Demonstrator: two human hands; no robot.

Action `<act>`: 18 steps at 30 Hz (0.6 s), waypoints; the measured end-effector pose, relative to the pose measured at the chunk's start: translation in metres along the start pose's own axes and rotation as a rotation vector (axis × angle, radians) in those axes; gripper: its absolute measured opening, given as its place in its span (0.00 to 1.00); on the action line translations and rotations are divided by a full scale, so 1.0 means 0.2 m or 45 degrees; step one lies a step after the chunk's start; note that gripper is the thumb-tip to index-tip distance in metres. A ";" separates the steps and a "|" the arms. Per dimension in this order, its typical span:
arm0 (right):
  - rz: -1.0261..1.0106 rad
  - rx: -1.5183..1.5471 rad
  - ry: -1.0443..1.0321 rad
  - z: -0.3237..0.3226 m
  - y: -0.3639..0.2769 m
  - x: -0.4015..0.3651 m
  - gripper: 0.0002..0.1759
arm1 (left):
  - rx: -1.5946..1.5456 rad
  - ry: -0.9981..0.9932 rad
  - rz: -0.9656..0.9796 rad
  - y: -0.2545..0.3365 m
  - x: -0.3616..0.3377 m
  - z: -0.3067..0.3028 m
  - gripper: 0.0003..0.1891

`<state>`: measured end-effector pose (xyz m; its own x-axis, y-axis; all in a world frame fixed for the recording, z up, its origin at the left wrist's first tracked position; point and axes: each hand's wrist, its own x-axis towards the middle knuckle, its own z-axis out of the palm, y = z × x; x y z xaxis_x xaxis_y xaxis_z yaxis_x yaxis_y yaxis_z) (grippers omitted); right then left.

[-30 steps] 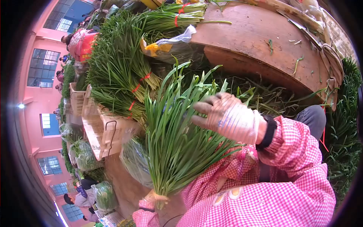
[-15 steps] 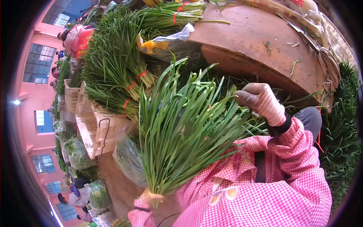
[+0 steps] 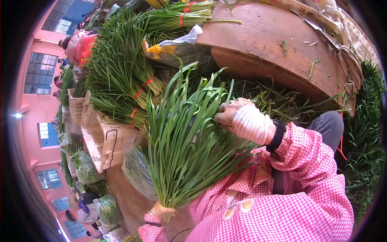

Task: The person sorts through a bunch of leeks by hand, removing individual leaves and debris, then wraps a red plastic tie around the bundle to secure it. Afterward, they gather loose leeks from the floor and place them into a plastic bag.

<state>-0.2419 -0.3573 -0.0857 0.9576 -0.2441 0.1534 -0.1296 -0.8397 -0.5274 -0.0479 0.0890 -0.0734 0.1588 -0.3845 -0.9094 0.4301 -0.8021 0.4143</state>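
Observation:
My left hand point(image 3: 160, 210) is closed round the pale lower stems of a loose bunch of garlic chives point(image 3: 181, 149). The long green leaves fan out upward from it, without a tie. At the right side of the fan, my right hand point(image 3: 242, 119), in a pale striped glove with dirty fingertips, is curled shut among the leaves. One leaf sticks up beside its fingers; the exact grip is partly hidden by the glove.
Tied bunches of garlic chives point(image 3: 121, 60) with red bands lie on a cream plastic crate point(image 3: 115, 147). A curved brown board point(image 3: 266, 36) stands beyond my hands, loose leaves point(image 3: 278, 99) below it. More greens point(image 3: 367, 133) lie at right. Other people work at far left.
My right hand has moved left and slightly down, from the leaf tips at the right into the fan of leaves. My left hand still holds the stems in nearly the same place.

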 end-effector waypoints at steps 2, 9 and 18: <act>-0.034 -0.004 -0.014 0.00 0.00 0.00 0.08 | 0.035 -0.009 0.009 -0.01 0.01 -0.01 0.36; 0.551 1.203 0.568 0.17 0.02 0.02 0.08 | 0.039 0.027 0.062 0.02 0.00 0.04 0.25; 0.078 -0.155 0.529 -0.23 0.12 -0.17 0.08 | 0.033 0.033 0.004 -0.01 0.03 0.01 0.26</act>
<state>-0.2893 -0.3915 -0.0653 0.7655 -0.4488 0.4612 -0.2364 -0.8626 -0.4472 -0.0502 0.0870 -0.0802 0.1831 -0.3756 -0.9085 0.4065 -0.8125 0.4179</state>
